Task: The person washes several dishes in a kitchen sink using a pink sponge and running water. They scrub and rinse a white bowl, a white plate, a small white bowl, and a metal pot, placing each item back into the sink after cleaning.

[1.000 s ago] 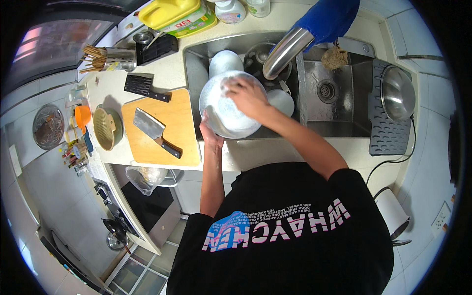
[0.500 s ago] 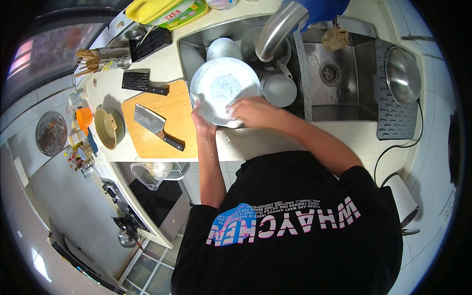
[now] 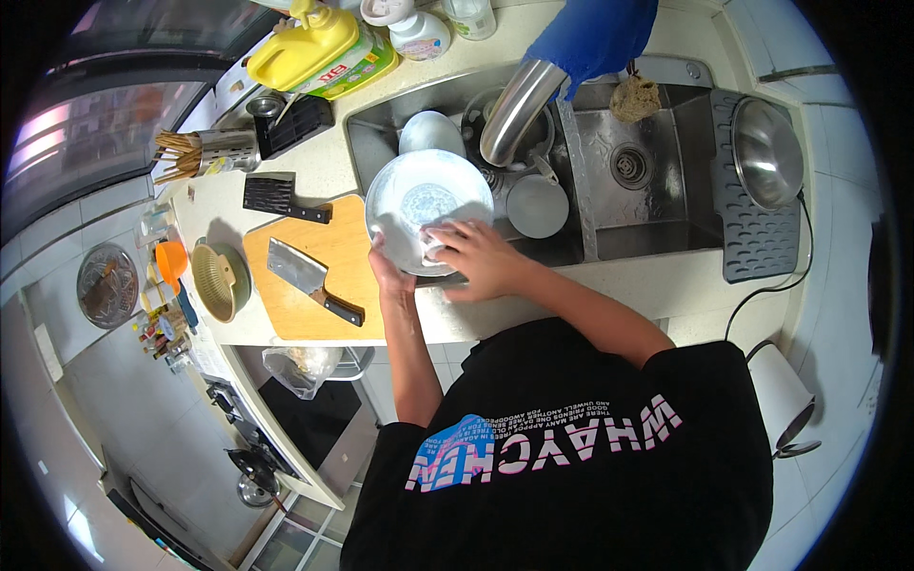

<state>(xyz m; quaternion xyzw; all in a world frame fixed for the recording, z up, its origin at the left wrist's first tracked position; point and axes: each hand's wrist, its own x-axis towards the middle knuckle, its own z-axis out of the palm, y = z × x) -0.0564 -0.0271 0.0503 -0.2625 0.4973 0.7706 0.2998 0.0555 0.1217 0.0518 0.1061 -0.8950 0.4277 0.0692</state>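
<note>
A white plate (image 3: 428, 179) with a blue pattern in its middle is held tilted over the front of the left sink basin. My left hand (image 3: 390, 273) grips its lower left rim, with the fingers partly hidden beneath. My right hand (image 3: 484, 259) presses a small white wad (image 3: 434, 247) against the lower right part of the plate. I cannot tell whether the wad is cloth or sponge. Beyond the plate in the basin are a pale bowl (image 3: 433, 132) and a round metal vessel (image 3: 535, 133) with a handle. Another pale bowl (image 3: 538, 206) sits to its right.
A steel faucet (image 3: 519, 114) with a blue covering reaches over the left basin. On the left, a cleaver (image 3: 297, 266) lies on the wooden cutting board (image 3: 276, 309), and a dark-bladed knife (image 3: 269, 193) overlaps the board's edge. A steel bowl (image 3: 767, 152) rests on the grey mat (image 3: 762, 238).
My right hand has shifted over the plate, and its fingers look more spread on the wad. The view has tilted, so most things sit lower in the picture. My left hand keeps its grip.
</note>
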